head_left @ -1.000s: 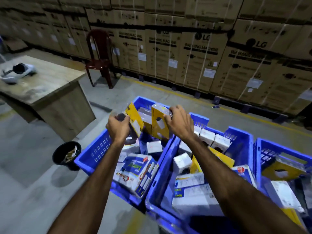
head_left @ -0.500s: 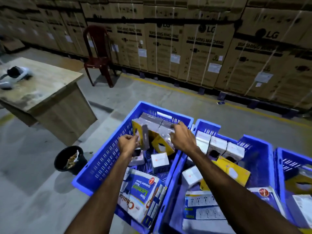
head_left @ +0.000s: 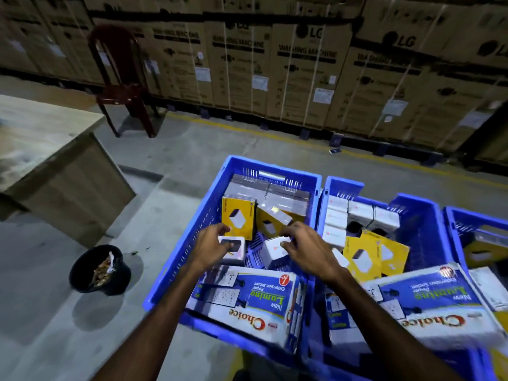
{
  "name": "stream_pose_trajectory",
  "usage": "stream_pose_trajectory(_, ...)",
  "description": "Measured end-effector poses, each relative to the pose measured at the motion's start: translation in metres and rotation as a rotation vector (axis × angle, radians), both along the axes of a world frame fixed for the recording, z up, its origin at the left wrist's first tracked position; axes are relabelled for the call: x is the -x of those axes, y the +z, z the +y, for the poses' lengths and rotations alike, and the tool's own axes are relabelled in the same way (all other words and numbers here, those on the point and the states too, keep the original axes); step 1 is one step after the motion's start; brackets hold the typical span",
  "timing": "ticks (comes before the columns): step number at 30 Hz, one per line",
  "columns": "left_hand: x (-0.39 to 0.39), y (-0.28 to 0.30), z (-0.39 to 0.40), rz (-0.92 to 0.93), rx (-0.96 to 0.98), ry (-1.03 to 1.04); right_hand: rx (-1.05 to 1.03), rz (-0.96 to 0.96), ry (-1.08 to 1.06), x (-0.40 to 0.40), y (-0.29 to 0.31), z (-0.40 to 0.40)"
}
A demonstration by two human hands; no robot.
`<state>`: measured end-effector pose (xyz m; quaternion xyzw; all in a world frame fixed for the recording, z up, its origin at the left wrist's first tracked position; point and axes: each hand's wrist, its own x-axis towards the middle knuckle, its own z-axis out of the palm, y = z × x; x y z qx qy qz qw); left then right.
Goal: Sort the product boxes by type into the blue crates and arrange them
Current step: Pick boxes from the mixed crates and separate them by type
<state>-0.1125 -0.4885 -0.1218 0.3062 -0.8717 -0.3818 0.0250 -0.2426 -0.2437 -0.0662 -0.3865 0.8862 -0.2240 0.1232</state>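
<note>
The left blue crate (head_left: 192, 243) holds grey and yellow boxes at its far end. One yellow box (head_left: 237, 218) stands upright there and a second yellow box (head_left: 270, 222) leans beside it. Nearer lie two small white boxes and a large blue-and-white extension socket box (head_left: 247, 295). My left hand (head_left: 213, 247) curls its thumb and fingers round the left small white box (head_left: 235, 250). My right hand (head_left: 303, 247) pinches the edge of the right small white box (head_left: 273, 253). The middle blue crate (head_left: 420, 215) holds white boxes (head_left: 360, 215), yellow boxes (head_left: 368, 255) and another socket box (head_left: 428, 303).
A third blue crate (head_left: 467, 215) shows at the right edge. On the floor to the left stands a black bin (head_left: 82, 273) of scraps beside a wooden desk (head_left: 55, 160). A red plastic chair (head_left: 121, 86) and stacked washing machine cartons (head_left: 302, 72) line the back.
Both hands have let go of the yellow boxes, which now stand at the far end of the left crate. The hands have dropped nearer, onto the two small white boxes.
</note>
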Motion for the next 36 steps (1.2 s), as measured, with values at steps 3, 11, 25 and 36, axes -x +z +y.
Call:
stream_pose_trajectory(3,0.005,-0.003,-0.007,-0.064,0.110,-0.177,-0.069,0.028,0.010,-0.004,0.000,-0.004)
stream_pose_trajectory(11,0.020,-0.023,-0.018,-0.370,0.280,-0.481,-0.385,0.110,0.150,0.008,-0.008,-0.032)
stream_pose_trajectory(25,0.016,-0.035,-0.021,-0.236,0.168,-0.330,-0.570,0.353,0.258,0.017,-0.037,-0.037)
stream_pose_trajectory(36,0.001,0.040,-0.009,0.199,-0.904,0.087,0.303,-0.368,-0.207,0.043,0.042,0.004)
